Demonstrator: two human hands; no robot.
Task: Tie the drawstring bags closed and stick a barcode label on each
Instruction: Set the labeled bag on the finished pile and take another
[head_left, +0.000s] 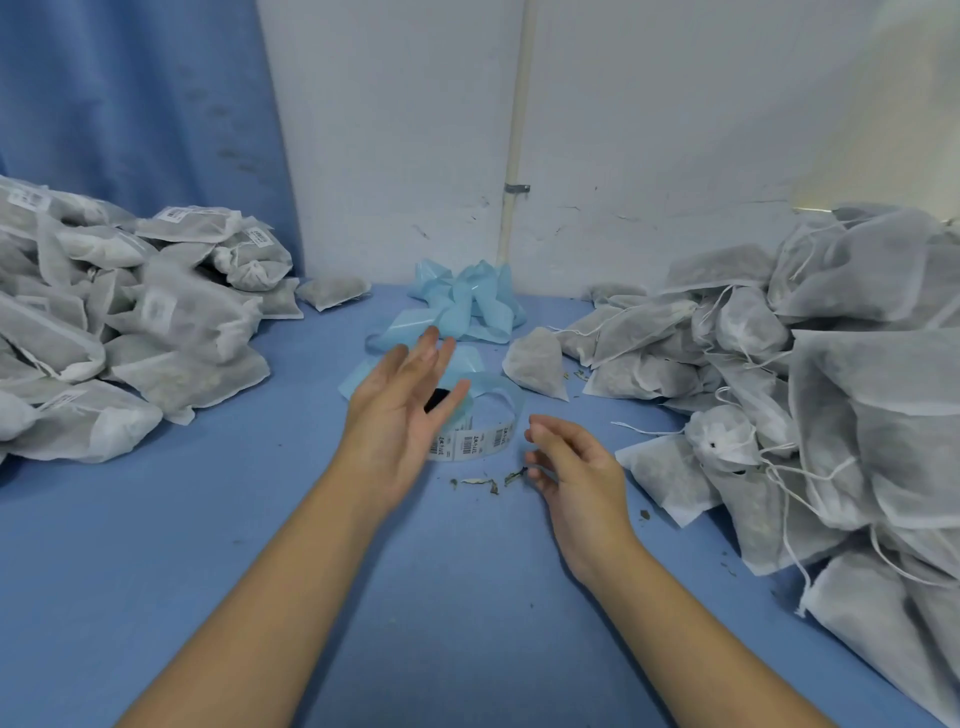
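Hovering empty, the right hand (576, 467) hangs loosely curled just right of the label strip (470, 441). The left hand (400, 410), fingers spread, is over its left end. Untied bags (831, 364) are heaped right of the strip, labelled bags (156, 322) left, spent backing (467, 306) behind. Step: between bags. Next, likely: fetch an untied one.

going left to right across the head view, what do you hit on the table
pile of labelled bags → left hand → barcode label strip → right hand → pile of unlabelled drawstring bags
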